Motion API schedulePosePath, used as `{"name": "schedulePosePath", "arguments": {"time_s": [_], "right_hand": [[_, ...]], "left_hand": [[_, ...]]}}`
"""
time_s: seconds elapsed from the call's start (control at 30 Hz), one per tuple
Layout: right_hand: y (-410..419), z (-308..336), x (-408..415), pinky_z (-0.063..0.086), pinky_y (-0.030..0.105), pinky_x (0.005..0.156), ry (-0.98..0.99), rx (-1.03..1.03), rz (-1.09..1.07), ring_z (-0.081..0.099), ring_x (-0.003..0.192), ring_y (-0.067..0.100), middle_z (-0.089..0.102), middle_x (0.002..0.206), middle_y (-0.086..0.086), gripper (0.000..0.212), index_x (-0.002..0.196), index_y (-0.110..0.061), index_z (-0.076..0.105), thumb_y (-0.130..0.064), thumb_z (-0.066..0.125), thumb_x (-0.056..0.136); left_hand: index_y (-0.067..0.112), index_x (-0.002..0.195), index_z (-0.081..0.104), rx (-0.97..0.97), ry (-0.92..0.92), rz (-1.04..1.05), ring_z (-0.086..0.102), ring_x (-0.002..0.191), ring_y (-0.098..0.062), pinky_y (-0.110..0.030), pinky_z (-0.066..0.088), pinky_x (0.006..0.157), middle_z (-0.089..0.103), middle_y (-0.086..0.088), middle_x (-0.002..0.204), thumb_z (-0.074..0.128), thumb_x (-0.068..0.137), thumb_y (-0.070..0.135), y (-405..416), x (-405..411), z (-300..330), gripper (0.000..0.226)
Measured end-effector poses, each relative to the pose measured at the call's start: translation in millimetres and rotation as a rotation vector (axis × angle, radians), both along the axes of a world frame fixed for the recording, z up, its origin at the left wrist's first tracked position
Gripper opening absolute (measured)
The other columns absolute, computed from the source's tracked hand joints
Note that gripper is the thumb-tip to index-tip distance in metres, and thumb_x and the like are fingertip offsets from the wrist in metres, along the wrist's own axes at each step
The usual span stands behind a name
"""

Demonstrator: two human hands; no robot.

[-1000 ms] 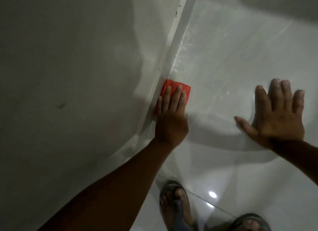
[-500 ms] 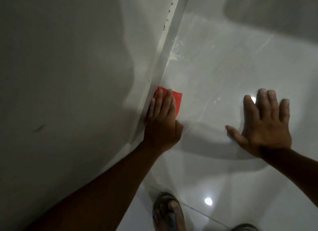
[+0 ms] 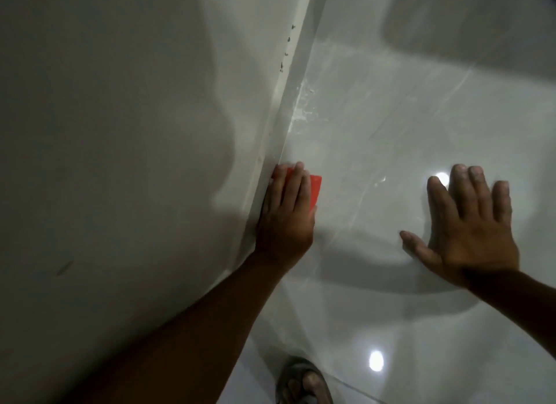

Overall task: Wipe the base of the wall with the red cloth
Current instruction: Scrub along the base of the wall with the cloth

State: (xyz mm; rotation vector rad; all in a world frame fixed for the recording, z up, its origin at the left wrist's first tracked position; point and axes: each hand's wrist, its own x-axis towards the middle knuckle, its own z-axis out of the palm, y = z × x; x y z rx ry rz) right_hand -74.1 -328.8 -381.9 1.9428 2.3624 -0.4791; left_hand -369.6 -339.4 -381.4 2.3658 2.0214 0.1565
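Observation:
My left hand (image 3: 285, 217) lies flat on the red cloth (image 3: 315, 191) and presses it against the white skirting strip (image 3: 296, 82) where the grey wall (image 3: 120, 133) meets the glossy floor. Only the cloth's right edge and a sliver between my fingers show; my fingers hide the remainder. My right hand (image 3: 472, 232) rests flat on the floor to the right, fingers spread, holding nothing.
White smears (image 3: 304, 106) mark the floor beside the skirting further ahead, and small dark specks (image 3: 285, 54) sit along the strip's top edge. A sandalled foot (image 3: 304, 382) stands at the bottom edge. Ceiling lights reflect off the shiny tiles (image 3: 376, 360).
My left hand has slid the cloth back toward me along the skirting, and more of the cloth is now under my fingers. My right hand stays planted on the floor.

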Motion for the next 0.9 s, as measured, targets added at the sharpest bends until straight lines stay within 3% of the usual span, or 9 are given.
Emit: {"name": "schedulePosePath", "arguments": {"time_s": [0.1,0.27,0.47,0.63,0.73,0.9], "right_hand": [[-1,-2,0,0.007,0.061,0.122,-0.011,0.010,0.010,0.012,0.153,0.041,0.020,0.162,0.027,0.101,0.153,-0.010,0.029,-0.072,0.048,0.075],[-2,-4,1,0.005,0.061,0.123,-0.012,0.008,-0.001,0.012,0.154,0.040,0.020,0.163,0.026,0.102,0.154,-0.012,0.027,-0.072,0.050,0.075],[-1,-2,-1,0.007,0.062,0.122,-0.018,0.006,0.001,0.014,0.153,0.042,0.022,0.162,0.027,0.101,0.154,-0.011,0.028,-0.073,0.045,0.075],[-1,-1,-1,0.002,0.059,0.124,-0.015,-0.025,0.002,0.011,0.154,0.041,0.020,0.163,0.026,0.101,0.155,-0.012,0.027,-0.073,0.045,0.076],[-1,-3,-1,0.004,0.060,0.124,-0.022,-0.018,0.003,0.012,0.154,0.040,0.021,0.163,0.026,0.101,0.154,-0.012,0.029,-0.073,0.044,0.076],[-1,-1,-1,0.006,0.061,0.124,-0.029,-0.034,0.001,0.010,0.155,0.038,0.020,0.164,0.024,0.100,0.154,-0.011,0.031,-0.075,0.040,0.077]], "left_hand": [[0.000,0.150,0.042,0.012,-0.012,-0.038,0.036,0.149,-0.042,-0.052,0.033,0.124,0.043,-0.017,0.159,0.062,0.095,0.012,56,10,-4,0.060],[0.001,0.147,0.046,0.139,-0.006,-0.107,0.041,0.147,-0.040,-0.052,0.030,0.125,0.048,-0.016,0.156,0.052,0.092,0.007,141,24,-10,0.055],[0.005,0.154,0.037,0.010,-0.086,-0.041,0.024,0.155,-0.039,-0.053,0.025,0.127,0.036,-0.011,0.164,0.053,0.091,0.011,90,21,0,0.065],[0.003,0.150,0.045,-0.017,-0.253,0.046,0.028,0.153,-0.043,-0.053,0.032,0.124,0.041,-0.016,0.161,0.056,0.094,0.014,152,39,5,0.058],[0.005,0.149,0.046,-0.002,-0.238,0.008,0.030,0.152,-0.042,-0.053,0.032,0.124,0.043,-0.014,0.160,0.058,0.089,0.007,171,39,2,0.061],[0.008,0.155,0.036,-0.046,-0.113,-0.046,0.022,0.156,-0.037,-0.052,0.030,0.125,0.034,-0.010,0.165,0.059,0.089,0.004,74,14,8,0.070]]}}
